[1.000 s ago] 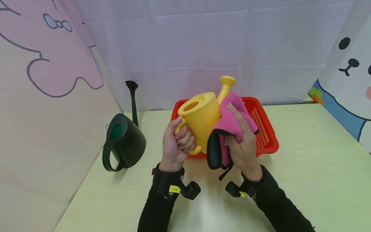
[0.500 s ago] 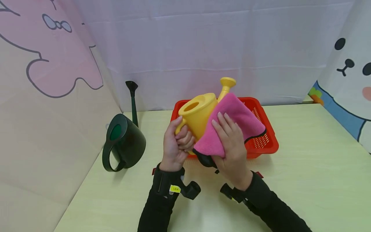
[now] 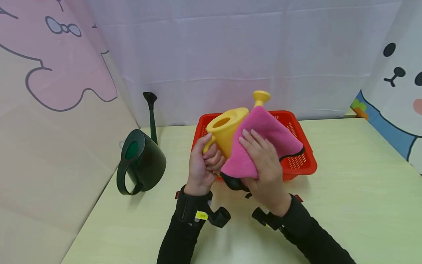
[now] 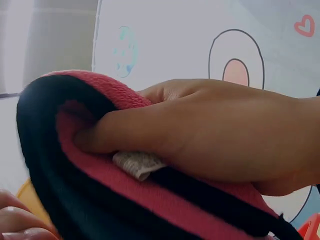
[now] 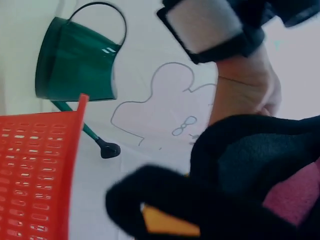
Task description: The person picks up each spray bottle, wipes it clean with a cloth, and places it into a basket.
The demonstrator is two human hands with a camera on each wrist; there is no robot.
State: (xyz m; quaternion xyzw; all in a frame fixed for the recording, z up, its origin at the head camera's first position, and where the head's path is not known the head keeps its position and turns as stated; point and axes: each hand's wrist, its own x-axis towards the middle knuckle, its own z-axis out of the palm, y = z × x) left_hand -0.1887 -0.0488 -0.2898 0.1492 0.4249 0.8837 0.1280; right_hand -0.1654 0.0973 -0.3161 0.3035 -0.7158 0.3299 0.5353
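Hiding much of yellow watering can (image 3: 227, 137), pink cloth (image 3: 275, 134) is pinched by right hand (image 3: 265, 170). Handle (image 3: 208, 145), partly covered, is gripped by left hand (image 3: 205, 167). On far side, red basket (image 3: 306, 163) is partly blocked.

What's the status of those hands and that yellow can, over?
Left hand gripping yellow watering can by its handle. Right hand holding pink cloth against can. Red basket just behind; nothing visibly blocking.

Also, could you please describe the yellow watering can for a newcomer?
Find the red basket at the table's back. Seen against it, the left hand grips a watering can by its handle, partly hidden by pink cloth. Its yellow colour separates it from the dark green can.
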